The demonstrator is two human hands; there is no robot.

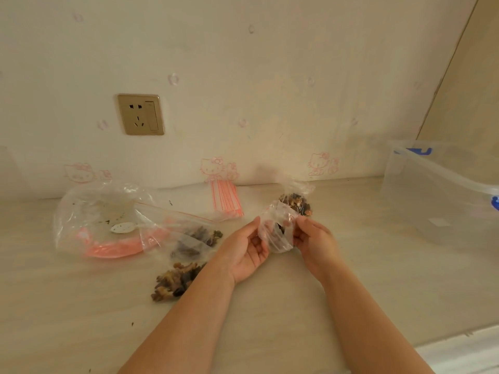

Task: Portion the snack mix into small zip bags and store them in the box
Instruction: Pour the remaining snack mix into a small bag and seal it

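Both hands, left hand [247, 245] and right hand [312, 236], pinch a small zip bag [275, 230] holding little mix. Another bag [295, 202] sits at 12 o'clock. Loose snack mix [174, 282] lies at 8 o'clock. The box [437, 201], at 2 o'clock, looks empty: early stage.

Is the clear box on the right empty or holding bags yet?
Looks empty: through the see-through walls of the box no bags or snack mix show. Its right end is cut off by the frame, so that part I cannot tell.

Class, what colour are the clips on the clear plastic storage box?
Blue clips on the clear plastic storage box, head view.
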